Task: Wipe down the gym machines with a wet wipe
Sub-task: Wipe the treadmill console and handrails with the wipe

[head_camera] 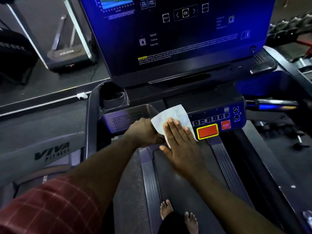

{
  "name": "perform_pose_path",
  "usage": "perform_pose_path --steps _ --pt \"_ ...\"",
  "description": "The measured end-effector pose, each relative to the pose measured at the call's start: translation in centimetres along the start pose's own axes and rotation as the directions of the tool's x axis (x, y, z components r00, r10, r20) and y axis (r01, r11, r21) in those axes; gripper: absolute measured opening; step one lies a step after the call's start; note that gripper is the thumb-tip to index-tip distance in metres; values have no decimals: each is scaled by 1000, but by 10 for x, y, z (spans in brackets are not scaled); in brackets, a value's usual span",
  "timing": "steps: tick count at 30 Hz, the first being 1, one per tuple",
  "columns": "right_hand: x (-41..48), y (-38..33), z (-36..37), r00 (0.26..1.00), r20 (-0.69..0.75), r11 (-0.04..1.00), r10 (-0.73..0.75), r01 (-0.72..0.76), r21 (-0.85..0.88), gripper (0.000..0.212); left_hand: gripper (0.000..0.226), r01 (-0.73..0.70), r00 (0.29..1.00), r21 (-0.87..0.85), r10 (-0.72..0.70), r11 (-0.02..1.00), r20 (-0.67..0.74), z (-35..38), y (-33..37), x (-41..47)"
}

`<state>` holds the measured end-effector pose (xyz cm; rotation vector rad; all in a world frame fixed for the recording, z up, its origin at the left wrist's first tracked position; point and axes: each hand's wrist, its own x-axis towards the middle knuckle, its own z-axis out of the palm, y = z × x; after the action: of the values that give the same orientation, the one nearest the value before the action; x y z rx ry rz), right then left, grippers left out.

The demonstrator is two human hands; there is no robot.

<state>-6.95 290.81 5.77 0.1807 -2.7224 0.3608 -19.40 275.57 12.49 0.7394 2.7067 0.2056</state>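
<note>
Pressing wipe (170, 114) left of red button (207, 131), right hand (180, 147) flat, fingers together | left hand (143, 132) seemingly pinching wipe edge | screen (185, 39) above button pending

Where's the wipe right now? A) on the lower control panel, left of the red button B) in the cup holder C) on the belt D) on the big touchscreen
A: the wet wipe lies on the lower control panel, pressed under the flat right hand, just left of the yellow-framed red button.
</note>
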Motion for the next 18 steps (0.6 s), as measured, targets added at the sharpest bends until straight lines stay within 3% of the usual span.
perform_pose_path --steps 5,10,14,18 --pt "10 -8 -4 997 14 997 77 -77 -25 78 53 6 1000 4 -6 1000 9 3 -2 4" --pt "-16 -8 0 995 72 997 72 -70 -26 79 53 -31 999 29 32 999 -8 5 -4 3" --pt "-49 -6 6 993 92 997 70 -67 -39 82 53 33 999 -13 -33 999 -7 4 -2 2" --pt "-22 -2 0 993 100 997 59 -53 -56 85 60 -7 1000 12 7 1000 -7 2 -1 1"
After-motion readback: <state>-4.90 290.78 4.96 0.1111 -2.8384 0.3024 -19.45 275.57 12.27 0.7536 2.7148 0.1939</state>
